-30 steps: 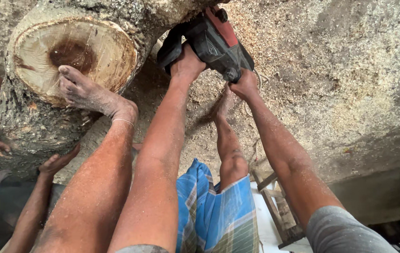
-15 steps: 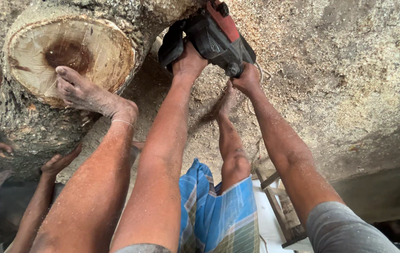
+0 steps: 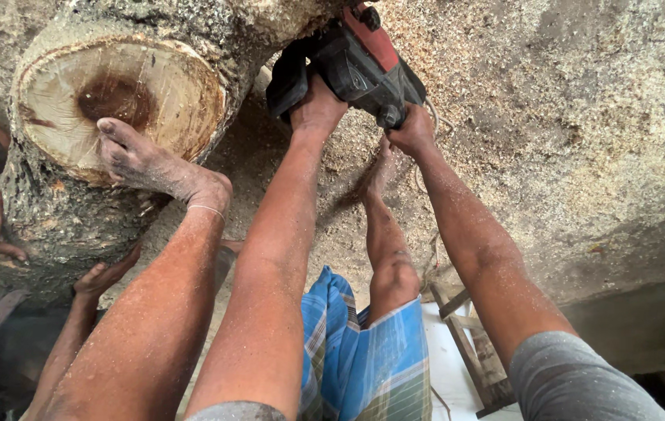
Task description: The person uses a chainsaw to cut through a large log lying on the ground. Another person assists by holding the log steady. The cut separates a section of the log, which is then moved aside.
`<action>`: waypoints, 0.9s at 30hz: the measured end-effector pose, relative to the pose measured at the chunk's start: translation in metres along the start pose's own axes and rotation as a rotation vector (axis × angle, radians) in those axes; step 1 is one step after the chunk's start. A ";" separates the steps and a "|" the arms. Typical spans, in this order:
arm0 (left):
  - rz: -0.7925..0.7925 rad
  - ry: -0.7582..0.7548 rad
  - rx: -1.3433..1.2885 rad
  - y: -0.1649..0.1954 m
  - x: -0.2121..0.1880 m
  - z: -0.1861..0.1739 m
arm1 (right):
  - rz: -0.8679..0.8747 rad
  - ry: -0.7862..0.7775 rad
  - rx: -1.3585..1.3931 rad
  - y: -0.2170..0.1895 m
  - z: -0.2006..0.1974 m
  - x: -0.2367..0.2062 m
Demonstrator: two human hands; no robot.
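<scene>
Both hands' fingers wrapped tight round chainsaw handles, against log.

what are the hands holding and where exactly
Both hold a red and black chainsaw: left hand on its front handle, right hand on its rear handle.

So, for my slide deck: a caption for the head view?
Both hands, left and right, grip a red chainsaw against a log.

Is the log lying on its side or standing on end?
On its side: the log's round cut face points sideways toward the camera, with a bare foot pressed against it.
</scene>
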State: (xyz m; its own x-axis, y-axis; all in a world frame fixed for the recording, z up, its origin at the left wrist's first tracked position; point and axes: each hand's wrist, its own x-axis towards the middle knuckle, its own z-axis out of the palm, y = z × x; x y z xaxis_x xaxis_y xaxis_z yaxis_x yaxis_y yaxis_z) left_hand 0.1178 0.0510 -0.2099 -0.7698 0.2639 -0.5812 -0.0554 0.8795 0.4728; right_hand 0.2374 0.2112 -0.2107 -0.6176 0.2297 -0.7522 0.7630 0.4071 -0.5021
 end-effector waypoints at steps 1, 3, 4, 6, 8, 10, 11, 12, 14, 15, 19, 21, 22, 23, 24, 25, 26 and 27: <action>0.002 0.000 -0.001 0.000 0.001 0.000 | 0.015 -0.004 -0.010 0.000 0.000 0.001; 0.002 0.002 0.000 0.000 0.001 0.001 | 0.044 -0.015 -0.030 0.001 0.001 0.003; 0.003 0.007 0.001 0.001 0.002 0.001 | 0.061 -0.020 -0.017 0.001 0.002 0.004; 0.008 0.008 0.001 0.000 0.002 0.001 | 0.098 -0.023 0.011 0.000 0.002 0.005; 0.009 0.006 0.005 -0.001 0.001 0.001 | 0.079 -0.020 0.009 0.001 0.003 0.005; 0.013 0.002 0.003 -0.002 0.000 0.001 | 0.071 -0.021 -0.010 0.000 0.002 0.004; 0.012 0.002 0.003 -0.002 0.000 0.002 | 0.068 -0.022 -0.028 0.000 0.002 0.004; 0.013 -0.004 0.001 -0.003 -0.001 0.002 | 0.071 -0.024 -0.047 0.000 0.002 0.002; 0.017 -0.010 -0.002 -0.004 -0.002 0.003 | 0.028 -0.003 -0.072 0.001 0.001 0.001; 0.018 -0.009 0.001 -0.005 -0.002 0.003 | -0.002 0.011 -0.085 0.001 0.001 0.001; 0.014 -0.026 0.003 -0.008 -0.002 0.004 | 0.046 0.004 -0.041 0.005 0.003 -0.001; 0.008 -0.040 0.005 -0.009 -0.003 0.004 | 0.083 0.007 -0.059 0.005 0.004 -0.005; 0.010 -0.041 0.007 -0.010 -0.002 0.004 | 0.075 0.001 -0.062 0.007 0.004 -0.006; 0.012 -0.038 0.006 -0.011 -0.002 0.004 | 0.062 -0.001 -0.065 0.008 0.004 -0.007; 0.010 -0.042 0.008 -0.011 -0.002 0.004 | 0.056 -0.010 -0.066 0.008 0.004 -0.009; 0.010 -0.044 0.007 -0.011 -0.002 0.004 | 0.050 0.007 -0.081 0.008 0.003 -0.010; 0.011 -0.044 0.004 -0.011 -0.002 0.004 | 0.041 0.023 -0.096 0.007 0.003 -0.010; 0.009 -0.040 0.005 -0.011 -0.001 0.005 | 0.027 0.042 -0.110 0.006 0.002 -0.009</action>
State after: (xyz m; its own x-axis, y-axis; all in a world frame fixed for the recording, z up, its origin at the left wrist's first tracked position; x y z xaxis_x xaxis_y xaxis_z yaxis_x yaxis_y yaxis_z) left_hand 0.1224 0.0434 -0.2177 -0.7442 0.2876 -0.6029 -0.0454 0.8787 0.4752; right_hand 0.2476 0.2094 -0.2077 -0.6066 0.2777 -0.7449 0.7551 0.4945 -0.4306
